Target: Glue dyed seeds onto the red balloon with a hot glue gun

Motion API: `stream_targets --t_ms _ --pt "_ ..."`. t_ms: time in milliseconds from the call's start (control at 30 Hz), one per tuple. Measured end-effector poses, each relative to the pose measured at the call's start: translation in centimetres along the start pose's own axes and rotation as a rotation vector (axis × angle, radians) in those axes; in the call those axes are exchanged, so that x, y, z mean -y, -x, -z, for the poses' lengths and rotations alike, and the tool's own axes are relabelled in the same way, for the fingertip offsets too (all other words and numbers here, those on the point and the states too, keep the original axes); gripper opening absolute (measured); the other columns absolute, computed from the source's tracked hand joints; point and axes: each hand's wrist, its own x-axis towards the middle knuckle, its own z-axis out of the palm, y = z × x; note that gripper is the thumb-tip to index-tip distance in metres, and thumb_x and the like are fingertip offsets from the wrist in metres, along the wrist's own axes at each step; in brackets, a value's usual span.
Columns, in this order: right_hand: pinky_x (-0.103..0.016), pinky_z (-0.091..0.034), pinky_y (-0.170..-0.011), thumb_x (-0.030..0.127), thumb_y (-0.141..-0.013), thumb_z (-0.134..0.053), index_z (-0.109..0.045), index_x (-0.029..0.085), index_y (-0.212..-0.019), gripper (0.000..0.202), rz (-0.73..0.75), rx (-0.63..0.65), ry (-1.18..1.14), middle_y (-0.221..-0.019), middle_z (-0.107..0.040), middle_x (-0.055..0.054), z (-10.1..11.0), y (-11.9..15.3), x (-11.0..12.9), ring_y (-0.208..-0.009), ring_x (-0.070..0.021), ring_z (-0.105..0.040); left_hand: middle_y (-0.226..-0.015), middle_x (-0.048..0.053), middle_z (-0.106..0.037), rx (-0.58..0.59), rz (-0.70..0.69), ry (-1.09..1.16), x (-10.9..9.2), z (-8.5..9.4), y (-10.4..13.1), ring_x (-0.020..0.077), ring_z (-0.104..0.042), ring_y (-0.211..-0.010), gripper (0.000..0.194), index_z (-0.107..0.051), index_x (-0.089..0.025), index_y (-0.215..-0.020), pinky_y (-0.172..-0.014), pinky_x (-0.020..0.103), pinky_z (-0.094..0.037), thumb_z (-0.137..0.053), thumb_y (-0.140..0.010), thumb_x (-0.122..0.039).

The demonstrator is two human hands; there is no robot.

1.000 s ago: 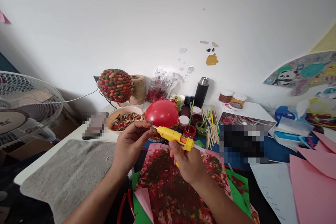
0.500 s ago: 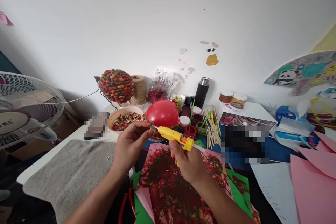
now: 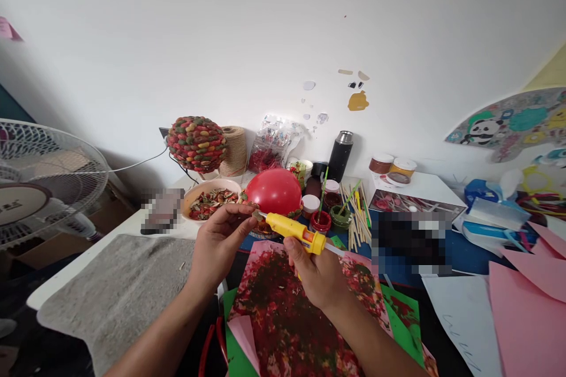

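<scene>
A yellow glue gun [image 3: 289, 228] is gripped in my right hand [image 3: 321, 274], its nozzle pointing left. My left hand [image 3: 221, 241] pinches a small brownish piece [image 3: 256, 214] at its fingertips, right by the nozzle. Just behind the gun a red balloon [image 3: 273, 190] rests with small painted pieces around its lower part. A bowl [image 3: 188, 212] of painted shell-like pieces is left of the balloon. Below my hands lies a paint-smeared pink sheet [image 3: 287, 306] over green sheets [image 3: 236, 336].
At the back left are a ball covered in coloured pieces [image 3: 197, 144] and a twine spool [image 3: 234, 150]. Paint jars [image 3: 340, 218], wooden sticks [image 3: 359, 224] and a black flask [image 3: 340, 156] are behind right. A fan [image 3: 39, 182] stands far left, a grey cloth [image 3: 119, 294] nearer.
</scene>
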Motion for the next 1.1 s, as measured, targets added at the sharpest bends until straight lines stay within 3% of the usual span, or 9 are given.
stream_targets --t_ms 400,1100 --pt "-0.029 -0.041 -0.050 0.066 -0.111 -0.047 -0.052 0.026 -0.064 0.061 0.044 -0.026 0.036 -0.051 -0.053 0.002 -0.03 0.01 -0.10 -0.047 -0.0172 -0.056 -0.101 0.008 -0.086 -0.004 -0.002 0.001 0.08 0.05 -0.02 0.0209 -0.082 -0.089 0.032 -0.081 -0.020 -0.097 -0.083 0.031 -0.069 -0.096 -0.080 -0.042" --pt "-0.029 -0.043 -0.051 0.072 -0.111 -0.040 -0.061 0.024 -0.066 0.069 0.079 -0.047 0.135 -0.054 -0.061 0.000 -0.05 -0.06 -0.02 -0.050 -0.0181 -0.063 -0.103 0.007 -0.084 -0.040 -0.020 -0.014 0.66 0.35 -0.03 0.0201 -0.080 -0.094 0.031 -0.081 -0.021 -0.100 -0.086 0.029 -0.067 -0.095 -0.081 -0.041"
